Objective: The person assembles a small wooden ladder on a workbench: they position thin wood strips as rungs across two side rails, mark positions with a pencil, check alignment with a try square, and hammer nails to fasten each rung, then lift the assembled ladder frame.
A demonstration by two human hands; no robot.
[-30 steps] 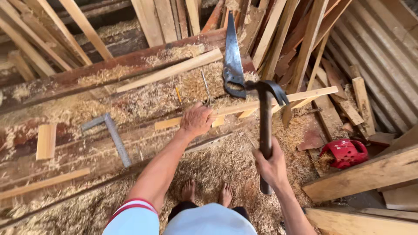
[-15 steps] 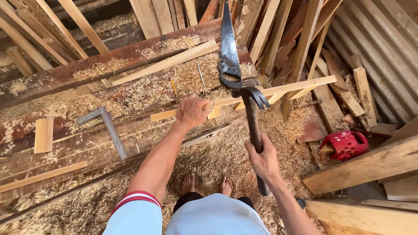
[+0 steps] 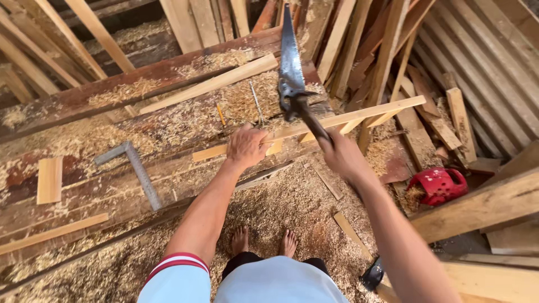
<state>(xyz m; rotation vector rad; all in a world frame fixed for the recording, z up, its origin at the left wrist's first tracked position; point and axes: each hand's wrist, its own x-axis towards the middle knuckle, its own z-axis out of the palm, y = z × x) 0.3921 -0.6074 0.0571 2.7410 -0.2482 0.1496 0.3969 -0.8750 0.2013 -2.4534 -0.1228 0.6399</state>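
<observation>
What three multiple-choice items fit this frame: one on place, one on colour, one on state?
1. Where does the left hand rest?
A. on the long wooden strip
B. on the metal square
C. on the red thing

2. What colour is the plastic thing on the floor at right?
A. blue
B. red
C. green

3. How is the hammer held?
A. lying on the bench
B. gripped in the right hand, head raised by the upright saw blade
C. hanging from a nail

Answers: 1 A, the palm lies on the strip; 2 B, it is plainly red; 3 B, fingers wrap the handle.
</observation>
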